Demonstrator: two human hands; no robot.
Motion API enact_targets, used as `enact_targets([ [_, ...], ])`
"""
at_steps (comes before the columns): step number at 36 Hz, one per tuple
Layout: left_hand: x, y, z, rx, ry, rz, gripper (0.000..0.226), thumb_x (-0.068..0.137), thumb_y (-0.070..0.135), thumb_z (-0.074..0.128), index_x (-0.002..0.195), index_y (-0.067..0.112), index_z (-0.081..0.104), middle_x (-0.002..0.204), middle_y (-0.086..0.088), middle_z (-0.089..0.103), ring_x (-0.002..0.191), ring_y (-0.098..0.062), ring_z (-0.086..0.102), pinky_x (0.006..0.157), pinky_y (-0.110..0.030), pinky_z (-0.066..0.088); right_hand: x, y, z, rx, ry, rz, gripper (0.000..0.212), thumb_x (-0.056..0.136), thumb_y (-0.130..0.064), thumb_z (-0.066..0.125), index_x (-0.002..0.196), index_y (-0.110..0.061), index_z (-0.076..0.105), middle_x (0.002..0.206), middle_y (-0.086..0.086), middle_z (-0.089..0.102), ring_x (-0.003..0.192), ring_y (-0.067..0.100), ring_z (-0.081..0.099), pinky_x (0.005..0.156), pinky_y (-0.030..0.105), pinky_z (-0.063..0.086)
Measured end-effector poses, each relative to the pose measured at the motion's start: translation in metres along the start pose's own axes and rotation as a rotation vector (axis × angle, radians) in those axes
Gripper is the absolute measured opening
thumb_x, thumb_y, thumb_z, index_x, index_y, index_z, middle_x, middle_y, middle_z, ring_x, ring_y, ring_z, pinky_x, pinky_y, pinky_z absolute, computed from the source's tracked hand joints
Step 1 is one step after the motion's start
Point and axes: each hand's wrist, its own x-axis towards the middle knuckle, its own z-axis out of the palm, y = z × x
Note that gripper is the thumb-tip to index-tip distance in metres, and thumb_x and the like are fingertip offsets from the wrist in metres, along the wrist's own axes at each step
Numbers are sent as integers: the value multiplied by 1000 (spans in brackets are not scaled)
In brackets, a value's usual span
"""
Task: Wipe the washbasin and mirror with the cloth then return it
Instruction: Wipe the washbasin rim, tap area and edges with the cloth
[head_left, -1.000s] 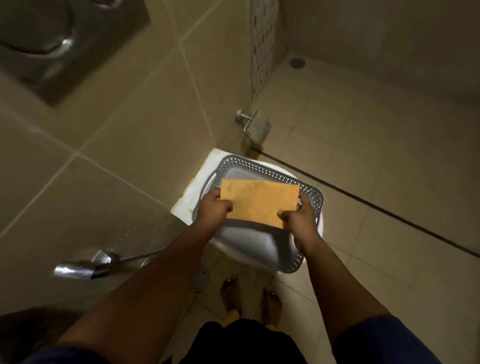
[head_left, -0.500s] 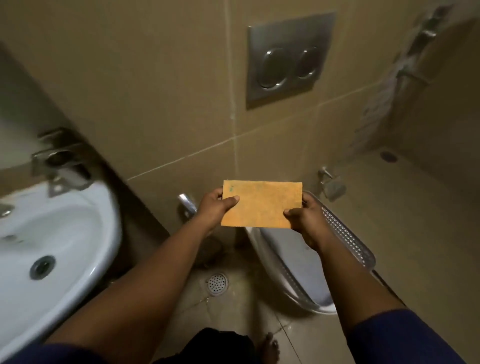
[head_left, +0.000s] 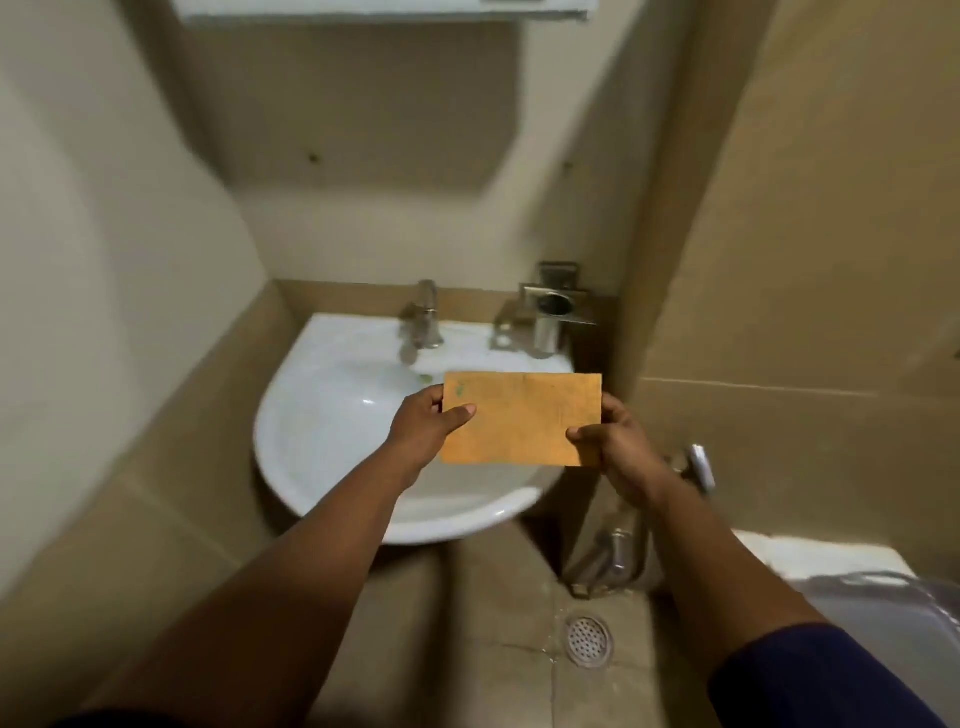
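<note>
- head view: cloth (head_left: 522, 418), orange and flat, is held stretched out over the right part of the washbasin (head_left: 332, 415), above the bowl and not touching it.
- left hand (head_left: 423, 423) is closed on the left edge of the cloth, thumb on top; right hand (head_left: 610, 439) is closed on the lower right corner in the same way.
- tap (head_left: 423, 319) is seen at the back rim, and a metal holder (head_left: 553, 312) is just beside it on the right. only the lower edge of the mirror (head_left: 384, 10) is visible at the top.
- step in hand is judged to be the bringing of the cloth to the basin. it is best lowered flat into the bowl, then pressed with one palm and moved in wide curves, with care around the tap base.
- no brand, label or writing can be read; only a small green mark is seen on the cloth's upper left corner.
</note>
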Motion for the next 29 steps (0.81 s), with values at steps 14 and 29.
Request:
enact_targets([
  [14, 7, -32, -155, -60, 207, 0, 20, 86, 15, 65, 105, 12, 65, 105, -8, 70, 98, -26, 66, 90, -48, 52, 19, -4, 162, -77, -220, -1, 26, 86, -6, 62, 108, -18, 56, 106, 2, 63, 93, 21, 63, 69, 35, 55],
  [29, 72, -37, -187, 39, 353, -55, 28, 80, 20, 72, 106, 20, 59, 105, -10, 66, 97, -27, 64, 89, -45, 52, 79, -16, 188, -119, -367, 234, 12, 90, -14, 59, 101, -17, 57, 98, 8, 62, 88, 28, 59, 79, 42, 48],
])
